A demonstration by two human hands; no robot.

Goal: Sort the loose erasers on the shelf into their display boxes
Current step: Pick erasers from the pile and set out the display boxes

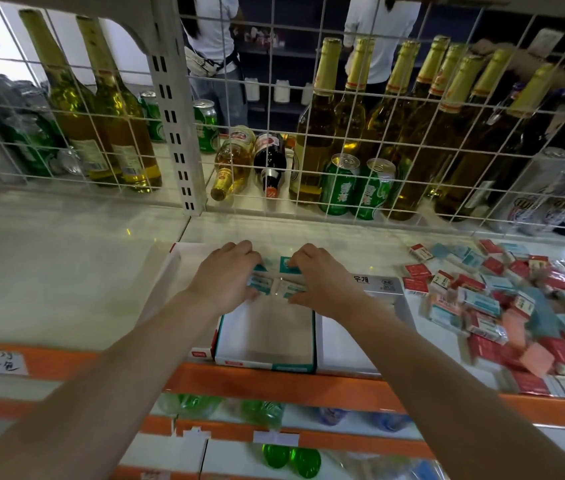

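A white display box with teal trim (267,358) stands at the shelf's front edge, its near half bare. At its far end lie several teal-sleeved erasers (289,265). My left hand (225,275) and my right hand (322,278) both rest over that far end, fingers curled on the teal erasers there. A red-trimmed box (201,353) stands left of it, a grey-lidded box (381,287) to the right. A heap of loose red, teal and pink erasers (502,306) covers the shelf at the right.
A white wire grid (274,140) backs the shelf, with beer bottles and green cans behind it. An upright shelf post (177,133) stands at centre left. The orange shelf lip (274,382) runs along the front. Two people stand beyond the grid.
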